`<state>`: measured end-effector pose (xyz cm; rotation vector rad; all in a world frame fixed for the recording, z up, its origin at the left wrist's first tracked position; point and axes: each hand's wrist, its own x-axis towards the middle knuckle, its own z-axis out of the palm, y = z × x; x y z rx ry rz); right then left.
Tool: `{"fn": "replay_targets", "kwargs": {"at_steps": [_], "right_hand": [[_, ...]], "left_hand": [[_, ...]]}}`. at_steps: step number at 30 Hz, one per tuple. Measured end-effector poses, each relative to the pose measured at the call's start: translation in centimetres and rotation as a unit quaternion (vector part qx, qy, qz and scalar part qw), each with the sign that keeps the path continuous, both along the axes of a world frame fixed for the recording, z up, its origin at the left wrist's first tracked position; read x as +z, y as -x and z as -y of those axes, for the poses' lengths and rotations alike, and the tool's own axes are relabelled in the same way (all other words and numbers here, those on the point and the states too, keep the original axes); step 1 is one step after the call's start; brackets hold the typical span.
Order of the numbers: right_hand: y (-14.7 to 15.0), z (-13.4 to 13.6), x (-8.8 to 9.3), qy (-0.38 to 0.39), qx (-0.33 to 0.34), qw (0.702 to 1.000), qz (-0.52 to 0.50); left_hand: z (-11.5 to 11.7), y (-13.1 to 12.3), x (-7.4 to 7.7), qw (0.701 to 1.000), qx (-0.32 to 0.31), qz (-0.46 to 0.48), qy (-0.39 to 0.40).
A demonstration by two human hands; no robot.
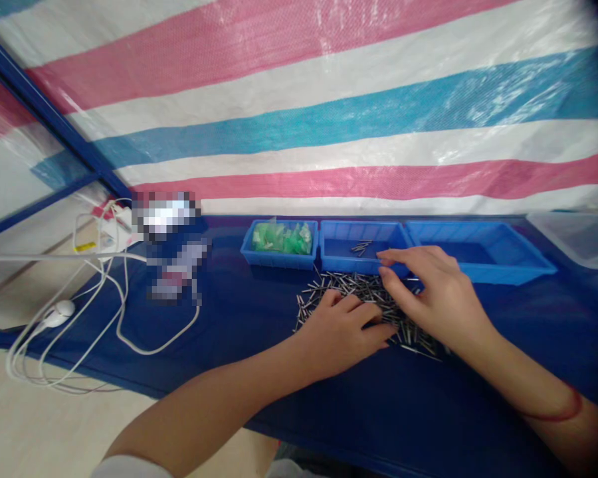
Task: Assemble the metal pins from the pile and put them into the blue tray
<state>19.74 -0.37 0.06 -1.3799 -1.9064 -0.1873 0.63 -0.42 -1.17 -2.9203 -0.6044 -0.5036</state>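
Note:
A loose pile of thin metal pins (349, 284) lies on the dark blue tabletop in front of the trays. My left hand (346, 328) rests on this pile, fingers spread and slightly bent among the pins. To its right, my right hand (441, 292) hovers above the pile at the front wall of the middle blue tray (339, 260). Its thumb and index fingertip are brought close together like a pinch; anything between them is too small to make out. Inside the middle tray lie several similar pins (361, 247).
Left of the middle tray, a smaller blue tray (246, 249) holds green bagged items (282, 238). A longer blue tray (508, 271) and a clear plastic container (578, 239) stand to the right. White cables (122, 312) loop across the left end; a striped sheet (329, 139) hangs behind.

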Motion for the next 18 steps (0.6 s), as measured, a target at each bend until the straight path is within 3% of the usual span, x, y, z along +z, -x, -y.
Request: {"fn": "replay_targets", "kwargs": {"at_steps": [14, 18], "right_hand": [[0.32, 0.22, 0.27, 0.007, 0.038, 0.999, -0.014], [0.35, 0.68, 0.78, -0.006, 0.057, 0.997, -0.047]], "left_hand": [[-0.08, -0.28, -0.28, 1.000, -0.013, 0.004, -0.011], [-0.23, -0.12, 0.50, 0.998, 0.034, 0.055, 0.025]]}}
